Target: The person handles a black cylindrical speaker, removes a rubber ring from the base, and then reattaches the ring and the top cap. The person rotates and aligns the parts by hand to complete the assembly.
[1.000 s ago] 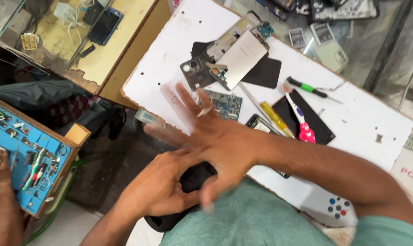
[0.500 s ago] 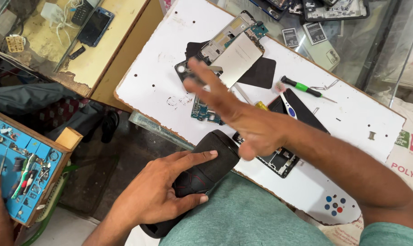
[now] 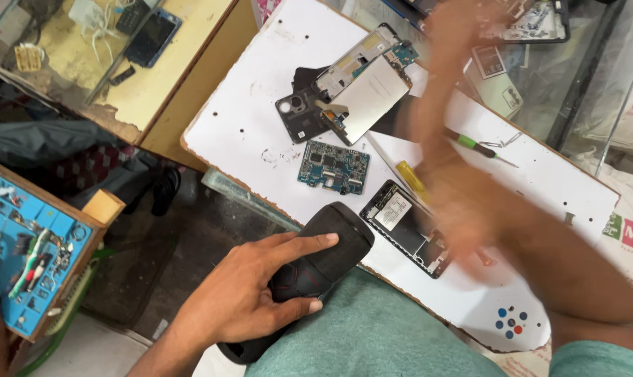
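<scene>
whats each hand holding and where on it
Left hand grips the black cylinder around its middle, fingers on top. Right hand is blurred; cannot tell.

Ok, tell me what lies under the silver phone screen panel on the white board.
Under the silver screen panel lies a phone frame and a dark back cover; their middles are covered.

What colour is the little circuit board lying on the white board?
Blue-green, with small dark chips, in the head view: circuit board.
</scene>
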`<state>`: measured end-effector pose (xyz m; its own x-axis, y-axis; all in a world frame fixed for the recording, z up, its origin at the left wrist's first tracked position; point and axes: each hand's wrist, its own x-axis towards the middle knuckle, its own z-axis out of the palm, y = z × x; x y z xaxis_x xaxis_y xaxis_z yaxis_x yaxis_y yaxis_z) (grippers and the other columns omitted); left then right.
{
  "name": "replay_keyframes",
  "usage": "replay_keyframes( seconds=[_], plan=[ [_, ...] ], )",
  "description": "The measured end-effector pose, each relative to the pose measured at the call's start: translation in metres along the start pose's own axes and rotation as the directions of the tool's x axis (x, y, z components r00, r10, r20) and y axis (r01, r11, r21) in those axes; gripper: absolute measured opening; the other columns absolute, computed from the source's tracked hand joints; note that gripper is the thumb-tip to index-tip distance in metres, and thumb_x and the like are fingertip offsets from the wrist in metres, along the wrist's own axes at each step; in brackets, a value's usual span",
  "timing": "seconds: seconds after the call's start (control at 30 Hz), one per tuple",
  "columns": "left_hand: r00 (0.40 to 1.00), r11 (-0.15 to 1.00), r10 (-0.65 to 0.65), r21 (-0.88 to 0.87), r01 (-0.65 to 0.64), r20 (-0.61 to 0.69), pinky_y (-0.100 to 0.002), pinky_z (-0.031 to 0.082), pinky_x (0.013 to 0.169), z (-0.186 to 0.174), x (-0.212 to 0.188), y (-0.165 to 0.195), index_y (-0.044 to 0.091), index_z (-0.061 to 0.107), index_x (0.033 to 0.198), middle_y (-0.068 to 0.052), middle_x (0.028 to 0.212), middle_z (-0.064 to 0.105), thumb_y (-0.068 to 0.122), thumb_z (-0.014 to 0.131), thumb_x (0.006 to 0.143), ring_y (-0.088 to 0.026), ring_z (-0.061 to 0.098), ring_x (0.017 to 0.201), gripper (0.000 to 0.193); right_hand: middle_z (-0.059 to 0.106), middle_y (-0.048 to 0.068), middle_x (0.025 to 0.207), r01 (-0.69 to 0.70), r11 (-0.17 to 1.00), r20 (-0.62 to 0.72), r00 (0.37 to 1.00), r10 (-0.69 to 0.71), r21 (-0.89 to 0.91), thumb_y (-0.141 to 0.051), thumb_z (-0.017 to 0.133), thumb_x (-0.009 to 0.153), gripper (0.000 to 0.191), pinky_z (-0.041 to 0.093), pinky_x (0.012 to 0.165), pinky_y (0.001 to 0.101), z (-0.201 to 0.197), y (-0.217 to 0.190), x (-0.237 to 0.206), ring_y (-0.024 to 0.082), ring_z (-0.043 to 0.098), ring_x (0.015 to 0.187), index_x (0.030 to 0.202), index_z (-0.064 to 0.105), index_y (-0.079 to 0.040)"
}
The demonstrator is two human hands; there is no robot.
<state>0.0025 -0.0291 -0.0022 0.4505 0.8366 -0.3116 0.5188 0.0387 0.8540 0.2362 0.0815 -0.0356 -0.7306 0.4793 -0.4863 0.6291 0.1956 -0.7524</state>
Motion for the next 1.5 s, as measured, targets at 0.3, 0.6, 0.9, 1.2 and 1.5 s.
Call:
replay_keyframes(
  seconds=[0.3, 0.6, 0.9, 1.2, 1.5],
  plan=[
    [0.995, 0.996, 0.062, -0.054, -0.066, -0.079, -0.04, 0.061, 0.081, 0.005, -0.003, -0.002, 0.02, 0.063, 0.136, -0.012, 0.118, 0.073, 0.023, 0.087, 0.068, -0.034, 0.075, 0.098, 0.072, -0.026, 0.016, 0.17, 0.762, 0.635, -0.247, 0.596, -0.764, -0.124, -0.095, 0.017, 0.082, 0.113, -0.003, 0.133, 0.0579, 0.023, -0.009, 0.032, 0.034, -0.022, 0.16, 0.165, -0.017, -0.028],
    [1.0, 0.999, -0.009, -0.051, 0.008, -0.017, -0.039, 0.064, 0.071, 0.003, -0.006, -0.005, 0.025, 0.059, 0.14, -0.012, 0.125, 0.069, 0.025, 0.088, 0.068, -0.03, 0.076, 0.092, 0.077, -0.008, 0.017, 0.177, 0.565, 0.805, -0.267, 0.816, -0.513, 0.181, -0.107, 0.013, 0.07, 0.126, 0.015, 0.135, 0.0649, -0.011, -0.006, 0.004, 0.036, -0.002, 0.17, 0.159, -0.002, -0.02],
    [0.976, 1.0, 0.004, -0.019, -0.008, -0.218, -0.044, 0.058, 0.086, 0.008, -0.015, -0.017, 0.014, 0.044, 0.15, -0.021, 0.123, 0.071, 0.033, 0.09, 0.065, -0.037, 0.072, 0.102, 0.098, 0.059, 0.013, 0.148, 0.327, 0.944, -0.177, 0.928, -0.329, -0.04, -0.08, 0.062, 0.081, 0.103, 0.051, 0.112, 0.0479, 0.006, 0.004, -0.018, 0.031, 0.063, 0.134, 0.158, 0.039, -0.015],
    [0.845, 0.977, 0.211, 0.099, -0.186, -0.491, -0.045, 0.06, 0.079, 0.031, 0.011, 0.0, 0.005, 0.023, 0.157, -0.023, 0.126, 0.053, 0.043, 0.09, 0.066, -0.035, 0.066, 0.106, 0.119, 0.052, 0.016, 0.158, 0.621, 0.784, -0.531, 0.657, -0.535, -0.022, -0.047, 0.084, 0.086, 0.082, 0.05, 0.12, 0.0437, 0.009, -0.007, -0.023, 0.031, 0.057, 0.144, 0.153, 0.049, -0.013],
    [0.772, 0.903, 0.417, 0.123, -0.412, -0.479, -0.049, 0.044, 0.112, 0.034, 0.038, -0.006, 0.004, 0.009, 0.167, -0.028, 0.151, 0.04, 0.036, 0.082, 0.083, -0.041, 0.049, 0.14, 0.116, 0.042, 0.017, 0.166, 0.767, 0.591, -0.451, 0.633, -0.63, 0.25, -0.039, 0.081, 0.093, 0.067, 0.048, 0.127, 0.049, -0.001, 0.015, -0.01, 0.033, 0.047, 0.154, 0.151, 0.055, -0.017]
  ],
)
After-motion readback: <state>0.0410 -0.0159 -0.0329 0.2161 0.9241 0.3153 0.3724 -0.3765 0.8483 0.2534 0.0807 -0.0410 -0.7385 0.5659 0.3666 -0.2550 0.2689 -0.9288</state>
